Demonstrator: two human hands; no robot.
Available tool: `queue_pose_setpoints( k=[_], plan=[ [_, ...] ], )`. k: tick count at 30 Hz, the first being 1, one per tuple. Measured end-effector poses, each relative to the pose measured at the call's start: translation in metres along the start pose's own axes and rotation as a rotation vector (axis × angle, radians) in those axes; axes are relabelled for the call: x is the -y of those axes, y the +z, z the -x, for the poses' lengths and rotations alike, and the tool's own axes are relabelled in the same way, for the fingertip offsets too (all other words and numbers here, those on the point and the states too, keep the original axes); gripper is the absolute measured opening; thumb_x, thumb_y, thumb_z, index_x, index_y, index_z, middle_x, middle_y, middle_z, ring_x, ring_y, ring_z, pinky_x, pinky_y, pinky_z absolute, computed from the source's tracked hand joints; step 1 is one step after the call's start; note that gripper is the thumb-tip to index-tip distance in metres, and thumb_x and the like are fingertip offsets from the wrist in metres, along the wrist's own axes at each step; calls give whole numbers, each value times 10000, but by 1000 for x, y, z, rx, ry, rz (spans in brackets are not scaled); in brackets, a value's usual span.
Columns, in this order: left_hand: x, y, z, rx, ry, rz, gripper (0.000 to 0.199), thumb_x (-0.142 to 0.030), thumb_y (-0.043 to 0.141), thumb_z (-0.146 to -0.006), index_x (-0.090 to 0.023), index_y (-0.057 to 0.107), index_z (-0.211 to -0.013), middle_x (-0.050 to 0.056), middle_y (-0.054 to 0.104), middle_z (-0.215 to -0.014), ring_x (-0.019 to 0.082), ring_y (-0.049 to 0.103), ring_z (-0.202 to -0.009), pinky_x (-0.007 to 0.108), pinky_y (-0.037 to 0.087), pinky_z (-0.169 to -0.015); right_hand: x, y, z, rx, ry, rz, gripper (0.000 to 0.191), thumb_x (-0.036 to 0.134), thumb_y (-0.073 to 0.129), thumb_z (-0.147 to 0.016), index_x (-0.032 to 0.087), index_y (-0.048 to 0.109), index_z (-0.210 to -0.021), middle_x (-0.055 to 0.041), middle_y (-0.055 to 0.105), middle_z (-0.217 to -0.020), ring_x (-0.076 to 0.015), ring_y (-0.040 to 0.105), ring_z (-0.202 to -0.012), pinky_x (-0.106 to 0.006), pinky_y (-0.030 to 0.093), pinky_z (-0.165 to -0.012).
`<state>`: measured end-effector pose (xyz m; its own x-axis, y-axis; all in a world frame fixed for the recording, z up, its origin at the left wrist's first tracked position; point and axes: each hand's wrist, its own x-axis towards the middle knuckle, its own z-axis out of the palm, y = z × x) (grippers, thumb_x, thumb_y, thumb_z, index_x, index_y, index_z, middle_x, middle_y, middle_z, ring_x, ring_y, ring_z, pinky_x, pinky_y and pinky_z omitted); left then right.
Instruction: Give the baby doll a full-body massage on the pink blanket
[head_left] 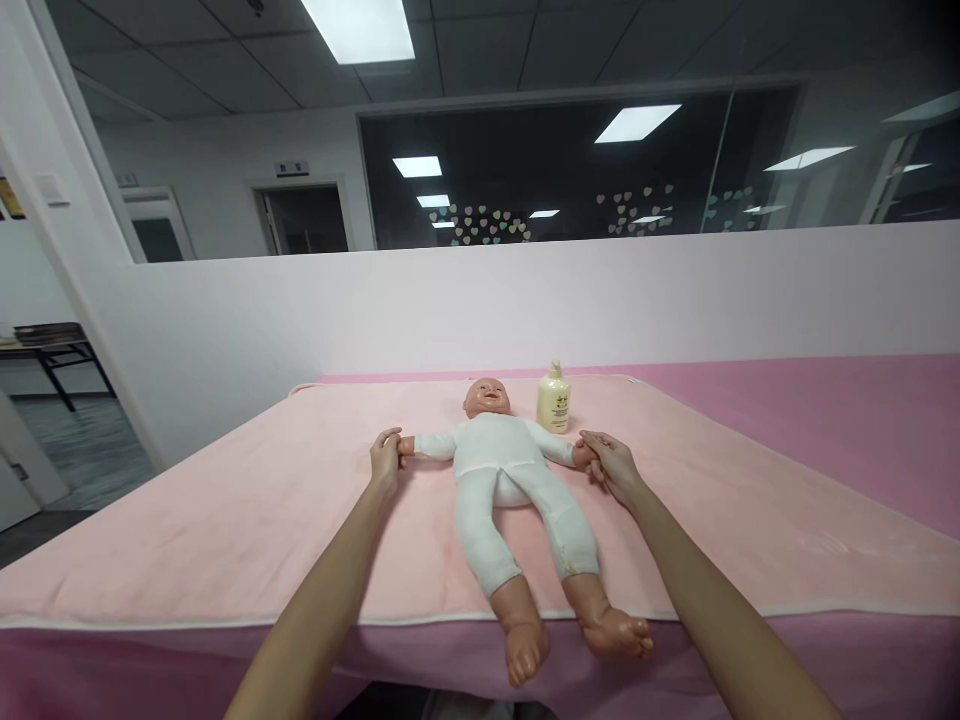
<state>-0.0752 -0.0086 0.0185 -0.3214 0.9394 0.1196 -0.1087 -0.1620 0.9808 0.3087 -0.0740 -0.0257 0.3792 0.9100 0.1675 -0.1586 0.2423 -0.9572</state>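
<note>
A baby doll (pixel 487 440) in a white bodysuit lies on its back in the middle of a pale pink towel (pixel 225 510), which is spread over a bench (pixel 862 430) with a deeper pink cover; its head is at the far end, its legs point to the near side slightly apart, and its bare feet reach past the towel's near edge. Both hands are closed lightly on the doll, with its arms stretched out to the sides: the left hand (pixel 385 459) has its fingers curled round the doll's hand on the left, and the right hand (pixel 611 466) pinches the one on the right between thumb and bent fingers. A pale yellow pump bottle (pixel 554 402) stands upright just right of the doll's head, and beyond the bench's far edge is a white wall (pixel 525 300) with glass above it
</note>
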Motion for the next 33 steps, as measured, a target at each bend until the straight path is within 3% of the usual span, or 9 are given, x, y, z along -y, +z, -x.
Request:
queue_pose_setpoints(
  k=[5, 10, 15, 21, 26, 33],
  plan=[
    [0, 0, -1, 10, 40, 23, 238, -280, 558, -688, -168, 594, -895, -47, 474, -595, 41, 343, -343, 192, 257, -336, 6, 3, 5, 23, -2, 12, 459, 557, 711, -608, 150, 566, -763, -4, 611, -597, -44, 349, -245, -215, 321, -262],
    [3, 2, -3, 24, 84, 54, 369, -378, 670, -639, -161, 582, -924, 8, 611, -727, 36, 381, -358, 202, 303, -366, 7, 3, 6, 19, 11, 30, 479, 579, 710, -598, 149, 558, -744, 19, 555, -499, -51, 352, -257, -205, 302, -266],
    [5, 2, -5, 36, 81, 84, 393, -394, 709, -619, -145, 591, -900, -2, 586, -680, 47, 434, -388, 207, 351, -402, 0, -1, -1, -59, 13, -36, 455, 500, 742, -582, 172, 561, -839, -4, 646, -723, -8, 308, -290, -203, 342, -291],
    [3, 4, -2, 63, 22, 186, 366, -243, 694, -678, -155, 539, -998, 19, 603, -777, 77, 559, -533, 250, 488, -568, -2, -3, -5, -108, 17, -40, 444, 343, 725, -601, 197, 562, -987, -17, 658, -811, -6, 319, -321, -196, 356, -322],
    [3, 5, -4, 77, -65, 287, 373, -121, 593, -719, -158, 452, -1063, 31, 604, -800, 121, 619, -621, 295, 524, -659, 0, -4, -6, -86, 67, -83, 475, 224, 649, -608, 205, 539, -1070, -22, 660, -833, -19, 355, -325, -199, 364, -339],
    [5, 6, -5, 136, -43, 281, 192, -118, 578, -649, -165, 458, -792, -28, 521, -631, 87, 526, -528, 219, 453, -531, -1, -4, -6, -92, 60, -56, 451, 199, 643, -570, 190, 545, -1010, -22, 660, -800, -42, 394, -317, -211, 359, -319]
  ],
)
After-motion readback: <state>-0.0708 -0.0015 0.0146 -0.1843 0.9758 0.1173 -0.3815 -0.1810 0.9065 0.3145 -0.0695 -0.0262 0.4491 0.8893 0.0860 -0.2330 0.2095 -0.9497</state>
